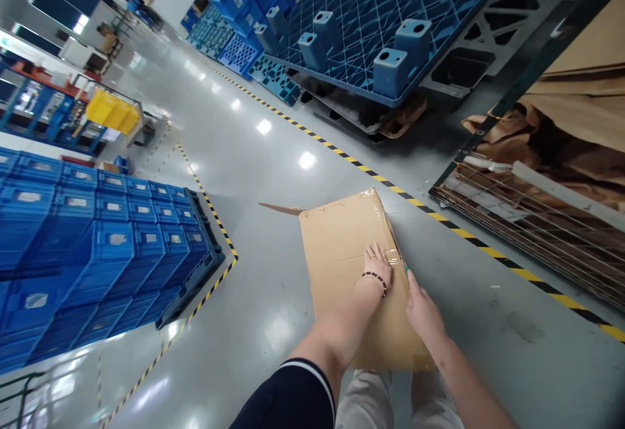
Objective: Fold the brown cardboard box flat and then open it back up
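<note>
A brown cardboard box [336, 256] stands on the floor right in front of my legs, with one flap sticking out at its far left corner. My left hand [377, 265] lies flat on the box, fingers stretched out close to the taped right edge. A beaded bracelet circles that wrist. At the right edge of the box, my right hand [424, 305] is closed around what looks like a green box cutter [408, 269]. Only a bit of green shows at the fingertips, against the taped seam; the rest is hidden by the hand.
Stacked blue bins [117, 240] stand on a pallet at left. Blue plastic pallets [351, 45] lean at the upper right. A wire cage [537, 211] holding brown paper or cardboard is at right. Yellow-black tape [361, 166] marks the floor. People [139, 9] are far off.
</note>
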Demonstrator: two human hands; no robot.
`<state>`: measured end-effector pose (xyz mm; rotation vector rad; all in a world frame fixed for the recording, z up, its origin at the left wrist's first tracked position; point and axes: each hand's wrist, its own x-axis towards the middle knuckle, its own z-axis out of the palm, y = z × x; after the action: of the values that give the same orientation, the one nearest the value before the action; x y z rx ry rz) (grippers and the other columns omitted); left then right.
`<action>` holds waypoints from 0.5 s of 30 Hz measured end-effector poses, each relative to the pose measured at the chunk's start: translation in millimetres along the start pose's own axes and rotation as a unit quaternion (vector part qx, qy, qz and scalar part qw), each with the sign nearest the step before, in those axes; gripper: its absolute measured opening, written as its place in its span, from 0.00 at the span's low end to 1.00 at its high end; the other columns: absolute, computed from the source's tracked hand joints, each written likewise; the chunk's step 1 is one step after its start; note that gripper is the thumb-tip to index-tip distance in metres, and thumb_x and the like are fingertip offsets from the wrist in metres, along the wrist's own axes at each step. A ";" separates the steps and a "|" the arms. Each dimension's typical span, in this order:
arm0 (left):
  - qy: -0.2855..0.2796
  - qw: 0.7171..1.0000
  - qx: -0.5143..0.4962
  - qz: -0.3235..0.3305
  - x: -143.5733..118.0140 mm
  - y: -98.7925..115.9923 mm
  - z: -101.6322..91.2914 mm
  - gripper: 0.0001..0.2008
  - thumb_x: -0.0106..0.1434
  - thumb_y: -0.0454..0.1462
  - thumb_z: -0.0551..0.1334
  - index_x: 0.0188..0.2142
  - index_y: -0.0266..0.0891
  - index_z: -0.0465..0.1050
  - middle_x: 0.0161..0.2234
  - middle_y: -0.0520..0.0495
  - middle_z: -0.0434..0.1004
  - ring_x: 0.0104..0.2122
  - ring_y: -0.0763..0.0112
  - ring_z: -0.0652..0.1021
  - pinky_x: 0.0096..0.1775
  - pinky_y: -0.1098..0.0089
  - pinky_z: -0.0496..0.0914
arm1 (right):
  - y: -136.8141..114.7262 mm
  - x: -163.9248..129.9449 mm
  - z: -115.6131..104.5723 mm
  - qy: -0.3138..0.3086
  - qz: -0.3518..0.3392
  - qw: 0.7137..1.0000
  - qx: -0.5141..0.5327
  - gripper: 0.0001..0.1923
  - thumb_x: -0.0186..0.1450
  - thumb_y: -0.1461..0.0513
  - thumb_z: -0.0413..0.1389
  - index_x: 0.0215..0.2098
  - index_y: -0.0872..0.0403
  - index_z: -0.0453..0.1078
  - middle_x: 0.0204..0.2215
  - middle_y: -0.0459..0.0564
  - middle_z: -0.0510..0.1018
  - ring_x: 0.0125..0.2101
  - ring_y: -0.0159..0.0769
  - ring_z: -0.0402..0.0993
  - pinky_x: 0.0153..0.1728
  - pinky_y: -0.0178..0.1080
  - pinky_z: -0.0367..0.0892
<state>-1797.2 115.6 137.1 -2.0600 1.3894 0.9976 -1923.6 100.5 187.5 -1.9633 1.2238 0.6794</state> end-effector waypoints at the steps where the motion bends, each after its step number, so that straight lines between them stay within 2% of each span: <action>1: 0.000 1.000 0.004 0.001 0.5 0.1 -0.4 0.48 0.48 0.44 0.63 0.63 0.31 0.43 0.63 0.34 0.39 0.61 0.42 0.48 0.58 0.48 0.49 | -3.8 2.2 1.1 0.002 -0.001 1.000 -0.013 0.31 0.62 0.70 0.38 0.63 0.59 0.44 0.47 0.62 0.69 0.37 0.43 0.72 0.33 0.39 0.64; 4: 0.001 1.000 0.010 0.010 0.1 -1.9 -3.1 0.49 0.47 0.46 0.64 0.62 0.29 0.43 0.63 0.32 0.38 0.61 0.42 0.48 0.58 0.50 0.50 | -13.0 9.6 3.4 0.004 -0.002 0.999 -0.047 0.31 0.62 0.71 0.37 0.63 0.59 0.43 0.42 0.63 0.70 0.34 0.44 0.73 0.32 0.41 0.65; 8: 0.002 1.000 0.004 0.025 -2.5 -6.1 -6.8 0.49 0.48 0.46 0.64 0.62 0.26 0.43 0.63 0.30 0.38 0.61 0.42 0.49 0.58 0.52 0.51 | -23.9 20.9 4.0 0.000 0.020 0.997 -0.076 0.30 0.63 0.72 0.33 0.63 0.61 0.43 0.41 0.64 0.69 0.31 0.44 0.74 0.31 0.44 0.65; 10: 0.005 1.000 -0.003 0.030 -3.1 -6.7 -7.5 0.45 0.51 0.45 0.61 0.62 0.25 0.43 0.63 0.30 0.39 0.61 0.43 0.49 0.58 0.52 0.51 | -30.9 26.3 2.6 -0.003 0.028 0.996 -0.086 0.29 0.64 0.71 0.33 0.63 0.62 0.42 0.41 0.64 0.69 0.32 0.44 0.74 0.32 0.43 0.66; 13: 0.011 0.999 -0.017 0.030 -2.4 -5.8 -7.7 0.34 0.60 0.42 0.50 0.62 0.25 0.44 0.63 0.30 0.40 0.61 0.46 0.50 0.58 0.52 0.51 | -41.3 30.9 -0.5 -0.009 0.041 0.994 -0.100 0.27 0.65 0.69 0.33 0.62 0.64 0.44 0.40 0.66 0.70 0.33 0.44 0.74 0.33 0.42 0.66; 15: 0.012 0.999 -0.025 0.032 -1.7 -5.1 -8.2 0.32 0.62 0.40 0.48 0.62 0.25 0.44 0.63 0.31 0.41 0.61 0.48 0.50 0.57 0.51 0.51 | -44.2 28.8 -1.2 -0.018 0.055 0.992 -0.109 0.26 0.64 0.70 0.32 0.61 0.67 0.46 0.38 0.67 0.71 0.33 0.44 0.74 0.33 0.43 0.65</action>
<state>-1790.4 112.8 143.5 -2.0817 1.4639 1.0472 -1871.5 97.3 179.9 -2.0601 1.2881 0.9352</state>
